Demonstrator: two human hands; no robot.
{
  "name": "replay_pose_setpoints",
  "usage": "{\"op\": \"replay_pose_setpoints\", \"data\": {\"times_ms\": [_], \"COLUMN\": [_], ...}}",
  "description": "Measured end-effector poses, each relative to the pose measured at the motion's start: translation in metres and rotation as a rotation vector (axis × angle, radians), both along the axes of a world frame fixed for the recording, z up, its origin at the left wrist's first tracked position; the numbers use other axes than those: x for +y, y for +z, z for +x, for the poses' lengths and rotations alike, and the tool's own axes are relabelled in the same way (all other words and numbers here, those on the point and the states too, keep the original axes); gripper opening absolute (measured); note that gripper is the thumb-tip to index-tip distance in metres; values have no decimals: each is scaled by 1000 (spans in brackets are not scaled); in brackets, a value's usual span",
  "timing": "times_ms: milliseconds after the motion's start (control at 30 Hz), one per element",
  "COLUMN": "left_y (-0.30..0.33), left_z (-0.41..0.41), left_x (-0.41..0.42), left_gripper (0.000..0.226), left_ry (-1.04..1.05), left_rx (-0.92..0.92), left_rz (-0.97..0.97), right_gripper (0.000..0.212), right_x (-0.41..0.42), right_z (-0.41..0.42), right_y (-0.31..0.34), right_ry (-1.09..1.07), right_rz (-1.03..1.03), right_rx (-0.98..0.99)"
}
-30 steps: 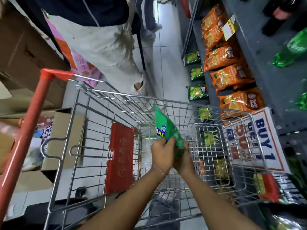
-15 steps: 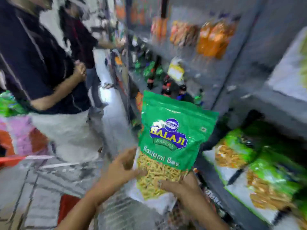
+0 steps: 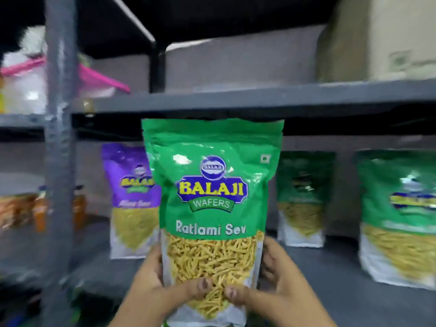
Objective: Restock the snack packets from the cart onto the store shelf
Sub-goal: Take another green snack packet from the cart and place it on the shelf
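Note:
I hold a green Balaji Ratlami Sev packet (image 3: pixel 212 185) upright in front of the grey shelf (image 3: pixel 354 291). My left hand (image 3: pixel 153 286) grips its lower left side and my right hand (image 3: pixel 280 282) grips its lower right side, both thumbs pressed on the clear window at the bottom. Behind it on the shelf stand a purple Balaji packet (image 3: pixel 127 192) to the left and two green packets, one (image 3: pixel 302 199) just right and another (image 3: pixel 398 215) at the far right. The cart is out of view.
A grey upright post (image 3: pixel 59 149) stands at the left. The shelf board above (image 3: pixel 259 97) hangs just over the packet's top and carries a cardboard box (image 3: pixel 377 36). Pink and white items (image 3: pixel 28 81) and orange packets (image 3: pixel 23 211) sit in the neighbouring bay.
The view has swung up from the cart and aisle to face the shelf. The green packet has come up with both hands and now stands upright in front of the shelf opening.

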State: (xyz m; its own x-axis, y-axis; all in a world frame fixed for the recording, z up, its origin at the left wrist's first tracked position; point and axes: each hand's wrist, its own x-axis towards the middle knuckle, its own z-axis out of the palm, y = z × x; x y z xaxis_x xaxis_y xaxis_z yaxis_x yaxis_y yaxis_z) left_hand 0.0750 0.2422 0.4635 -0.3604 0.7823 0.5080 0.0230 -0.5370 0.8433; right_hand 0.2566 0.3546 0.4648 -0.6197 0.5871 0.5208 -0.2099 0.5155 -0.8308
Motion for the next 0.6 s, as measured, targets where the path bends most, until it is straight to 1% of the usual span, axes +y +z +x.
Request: {"op": "replay_pose_setpoints", "data": {"times_ms": [33, 100, 133, 233, 300, 367, 467, 533, 600], "left_y": [4, 12, 15, 11, 7, 1, 2, 3, 0], "left_z": [8, 23, 27, 35, 40, 45, 53, 55, 55], "left_x": [19, 57, 75, 124, 147, 169, 192, 203, 209], "left_gripper": [114, 112, 112, 108, 105, 98, 86, 78, 76], "left_ry": [-22, -61, -80, -101, -90, -97, -113, -121, -89], "left_rx": [16, 81, 110, 147, 178, 216, 253, 246, 239], "left_rz": [-24, -73, -112, -167, -195, -187, -192, -198, -211], "right_gripper": [75, 70, 68, 64, 71, 77, 76, 82, 85], "right_x": [12, 34, 45, 83, 109, 137, 180, 193, 198], "right_z": [12, 33, 40, 56, 58, 61, 66, 66, 66], "right_y": [2, 8, 12, 10, 1, -11, -24, -23, -22], "right_ry": [-54, -167, -211, -289, -335, -349, -365, -367, -356], "right_rz": [4, -16, 5, 7, 12, -6, -22, -9, -4], "right_rx": [19, 44, 50, 18, -26, -54, -111, -125, -132]}}
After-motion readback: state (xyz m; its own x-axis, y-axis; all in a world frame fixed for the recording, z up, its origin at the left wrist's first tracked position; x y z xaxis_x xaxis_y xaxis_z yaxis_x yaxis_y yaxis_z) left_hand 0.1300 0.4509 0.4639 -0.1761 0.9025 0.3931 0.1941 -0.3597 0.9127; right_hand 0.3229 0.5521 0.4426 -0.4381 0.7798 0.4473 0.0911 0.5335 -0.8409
